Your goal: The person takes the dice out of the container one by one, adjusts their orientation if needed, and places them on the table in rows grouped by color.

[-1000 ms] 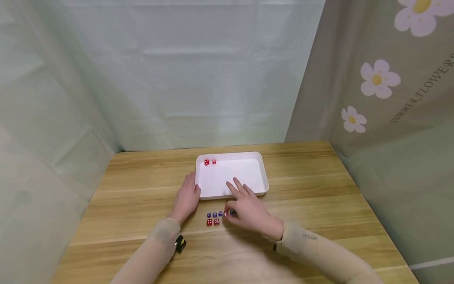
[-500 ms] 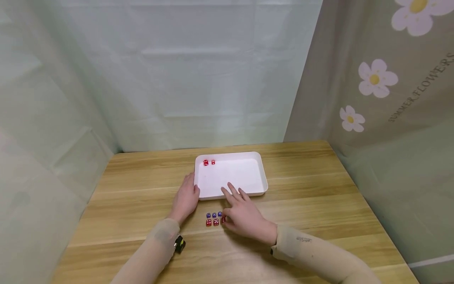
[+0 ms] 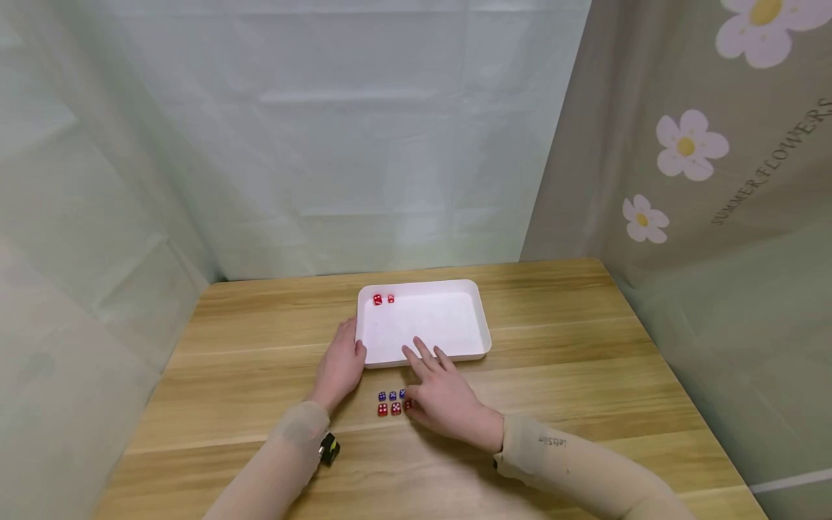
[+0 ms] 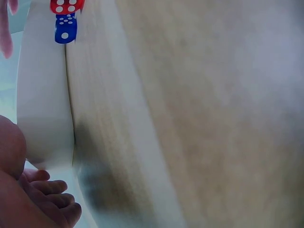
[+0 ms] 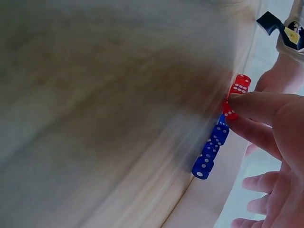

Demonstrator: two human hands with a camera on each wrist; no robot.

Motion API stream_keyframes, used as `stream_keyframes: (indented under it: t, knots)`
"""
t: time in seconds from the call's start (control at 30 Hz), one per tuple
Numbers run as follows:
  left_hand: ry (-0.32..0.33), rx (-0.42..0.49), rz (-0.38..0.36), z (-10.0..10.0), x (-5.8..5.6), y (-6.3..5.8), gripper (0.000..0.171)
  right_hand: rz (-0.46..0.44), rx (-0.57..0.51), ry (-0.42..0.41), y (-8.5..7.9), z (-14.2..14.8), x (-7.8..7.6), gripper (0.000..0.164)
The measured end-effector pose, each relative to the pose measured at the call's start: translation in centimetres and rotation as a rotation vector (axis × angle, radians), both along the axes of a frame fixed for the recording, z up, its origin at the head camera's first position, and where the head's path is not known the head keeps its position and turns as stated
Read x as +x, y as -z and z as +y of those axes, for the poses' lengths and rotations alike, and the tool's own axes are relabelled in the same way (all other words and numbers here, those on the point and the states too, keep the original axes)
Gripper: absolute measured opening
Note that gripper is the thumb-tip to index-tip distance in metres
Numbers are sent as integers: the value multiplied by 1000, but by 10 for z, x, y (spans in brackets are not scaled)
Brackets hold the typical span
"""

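Note:
My right hand (image 3: 451, 404) pinches a red die (image 5: 230, 112) between thumb and index finger at the right end of a short red row on the table. Two other red dice, one on the left (image 3: 382, 409) and one beside it (image 3: 396, 409), lie in that row. Just behind runs a row of several blue dice (image 3: 393, 396), partly covered by my right hand; more of it shows in the right wrist view. My left hand (image 3: 340, 365) holds the left end of a white tray (image 3: 484, 328), thumb by the near corner, fingers along the outer wall.
Inside the tray, near its far left corner, sit two red dice, a left one (image 3: 378, 299) and a right one (image 3: 391, 298). The wooden table (image 3: 260, 404) ends before a pale curtain (image 3: 364, 144). Curtains with printed flowers hang at right.
My right hand has moved left and toward me, carrying the red die from near the blue row to the red row's end. The left hand stays at the tray.

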State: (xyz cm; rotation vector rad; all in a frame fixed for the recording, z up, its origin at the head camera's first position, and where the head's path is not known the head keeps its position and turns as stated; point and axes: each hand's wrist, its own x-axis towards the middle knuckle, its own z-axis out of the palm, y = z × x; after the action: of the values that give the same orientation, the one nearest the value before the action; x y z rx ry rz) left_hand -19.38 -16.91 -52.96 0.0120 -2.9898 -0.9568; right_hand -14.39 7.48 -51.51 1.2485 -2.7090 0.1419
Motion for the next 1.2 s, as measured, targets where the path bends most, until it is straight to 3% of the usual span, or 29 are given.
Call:
stream_keyframes:
  t: [0.5, 0.9, 1.03, 1.2]
  knots:
    - [1, -10, 5, -2, -2, 1, 61, 24, -36, -23, -1, 0, 0, 11]
    - [0, -13, 18, -2, 0, 0, 60, 11, -51, -10, -9, 1, -2, 20]
    - [0, -20, 21, -1, 1, 1, 60, -28, -99, 14, -19, 2, -10, 20]
    - [-3, -16, -1, 1, 2, 1, 60, -62, -158, 74, -32, 1, -31, 18]
